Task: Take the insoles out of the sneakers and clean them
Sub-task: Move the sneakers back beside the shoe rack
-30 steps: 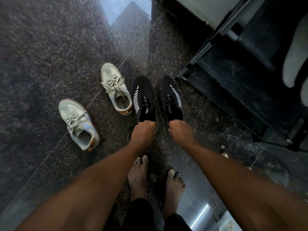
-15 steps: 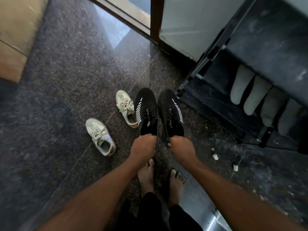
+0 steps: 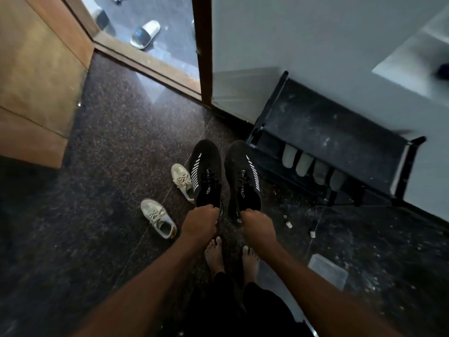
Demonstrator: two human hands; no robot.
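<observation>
From the head view, you stand barefoot on a dark speckled floor [image 3: 109, 154], both arms reaching forward and down. Your left hand [image 3: 200, 222] is curled round the heel end of the left black sneaker [image 3: 206, 171]. Your right hand [image 3: 257, 226] grips the heel end of the right black sneaker [image 3: 241, 173] the same way. So both hands are closed on a shoe, neither spread. The two black sneakers hang side by side, close but apart, toes pointing away from you and white stripes on their outer sides. Your fingers cover the openings, so the insoles cannot be made out.

The left black sneaker hides part of a pale sneaker [image 3: 181, 181] lying on the floor behind it. A second pale sneaker [image 3: 158, 221] lies apart from the first, to the left of your left hand, laces up. Your left foot [image 3: 215, 254] and right foot [image 3: 250, 259] show below your wrists.

To the right, a black shoe rack [image 3: 328, 127] stands against a pale wall. A row of light shoes [image 3: 313, 166] sits on its lower shelf, toes out. A few small white bits [image 3: 288, 224] lie on the floor between the rack and your right hand. A wooden cabinet [image 3: 36, 76] fills the upper left. Beyond the brown door frame [image 3: 201, 45], a slide sandal [image 3: 145, 34] rests on the ground outside.
</observation>
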